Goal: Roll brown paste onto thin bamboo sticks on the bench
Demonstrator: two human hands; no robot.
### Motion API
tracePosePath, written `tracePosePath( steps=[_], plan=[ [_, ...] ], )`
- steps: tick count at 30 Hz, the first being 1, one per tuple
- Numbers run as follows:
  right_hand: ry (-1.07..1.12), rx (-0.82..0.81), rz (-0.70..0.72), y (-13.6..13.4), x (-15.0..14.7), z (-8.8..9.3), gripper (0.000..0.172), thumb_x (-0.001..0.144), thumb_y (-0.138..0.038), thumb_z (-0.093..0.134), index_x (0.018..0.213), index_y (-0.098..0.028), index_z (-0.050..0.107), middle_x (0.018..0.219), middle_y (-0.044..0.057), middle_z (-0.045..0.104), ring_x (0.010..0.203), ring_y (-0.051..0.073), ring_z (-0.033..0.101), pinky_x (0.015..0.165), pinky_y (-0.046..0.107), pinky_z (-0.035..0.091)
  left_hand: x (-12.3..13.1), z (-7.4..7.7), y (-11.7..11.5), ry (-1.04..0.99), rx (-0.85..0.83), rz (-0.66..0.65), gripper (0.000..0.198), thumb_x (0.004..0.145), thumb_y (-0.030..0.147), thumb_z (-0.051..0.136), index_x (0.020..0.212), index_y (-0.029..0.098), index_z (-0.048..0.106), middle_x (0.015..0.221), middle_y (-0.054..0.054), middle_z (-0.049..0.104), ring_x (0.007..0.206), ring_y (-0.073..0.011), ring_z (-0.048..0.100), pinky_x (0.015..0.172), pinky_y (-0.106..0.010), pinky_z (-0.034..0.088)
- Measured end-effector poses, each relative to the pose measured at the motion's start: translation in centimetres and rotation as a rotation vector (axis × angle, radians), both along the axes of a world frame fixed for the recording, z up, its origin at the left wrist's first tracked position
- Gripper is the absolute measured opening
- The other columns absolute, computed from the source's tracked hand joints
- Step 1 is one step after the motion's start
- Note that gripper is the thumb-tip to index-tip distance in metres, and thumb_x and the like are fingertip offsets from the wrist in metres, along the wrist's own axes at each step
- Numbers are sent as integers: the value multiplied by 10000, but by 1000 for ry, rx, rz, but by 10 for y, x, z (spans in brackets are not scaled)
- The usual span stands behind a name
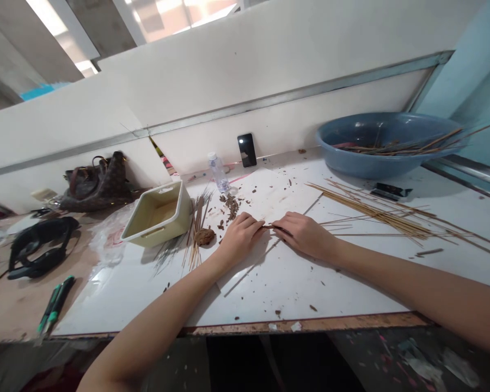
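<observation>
My left hand (242,237) and my right hand (304,233) meet over the white work surface, fingers closed on a thin dark brown stick (268,226). Only a short piece of it shows between the fingertips; my fingers hide the rest. Left of my left hand sit a lump of brown dough-like paste (204,236) and a heap of brown crumbs (231,207). Thin sticks (198,228) lie fanned out beside the lump. To the right of my right hand is a bundle of long tan sticks (367,209), with darker ones scattered around it.
A blue basin (375,163) holding sticks stands back right. A pale yellow tub (159,226), clear bottle (218,173) and phone (247,150) stand toward the wall. At left are a brown handbag (100,188), black headset (41,245) and green-black pens (56,305).
</observation>
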State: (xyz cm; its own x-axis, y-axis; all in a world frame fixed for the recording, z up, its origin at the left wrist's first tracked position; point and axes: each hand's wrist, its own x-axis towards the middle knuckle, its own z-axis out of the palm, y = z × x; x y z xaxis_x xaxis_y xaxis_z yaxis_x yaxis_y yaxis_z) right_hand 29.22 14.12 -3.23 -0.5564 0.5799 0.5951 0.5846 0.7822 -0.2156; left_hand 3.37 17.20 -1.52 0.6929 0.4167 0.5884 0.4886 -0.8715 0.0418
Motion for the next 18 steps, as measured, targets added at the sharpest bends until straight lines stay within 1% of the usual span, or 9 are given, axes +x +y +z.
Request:
tracePosePath(
  steps=[3, 10, 15, 18],
  plan=[
    [-7, -2, -6, 0, 0, 0, 238, 1166, -264, 527, 1187, -186, 751, 1030, 115, 810, 957, 290, 731, 888, 476, 609, 0, -2, 0, 0, 8, 1, 215, 1119, 327, 653, 1239, 197, 774, 987, -99, 795, 979, -272, 685, 873, -453, 619],
    [17, -4, 10, 0, 0, 0, 219, 1156, -249, 545, 1193, -175, 748, 1036, 122, 810, 960, 293, 735, 882, 489, 618, -2, -7, 3, -49, 33, 14, 188, 1118, 347, 668, 1138, 209, 793, 936, -78, 804, 948, -266, 682, 862, -464, 605],
    [22, -12, 59, -3, -3, 2, 207, 1156, -244, 544, 1221, -179, 730, 1062, 124, 805, 992, 296, 732, 891, 484, 626, 0, -6, 1, -35, 50, -20, 192, 1119, 343, 668, 1107, 199, 796, 938, -78, 806, 920, -253, 681, 841, -440, 612],
    [29, 0, 67, -4, -4, 2, 202, 1157, -266, 558, 1228, -178, 725, 1035, 118, 800, 958, 293, 727, 864, 476, 626, 1, -4, -2, -33, 48, -33, 196, 1117, 345, 674, 1126, 188, 792, 952, -85, 806, 933, -255, 680, 856, -440, 615]
  ],
)
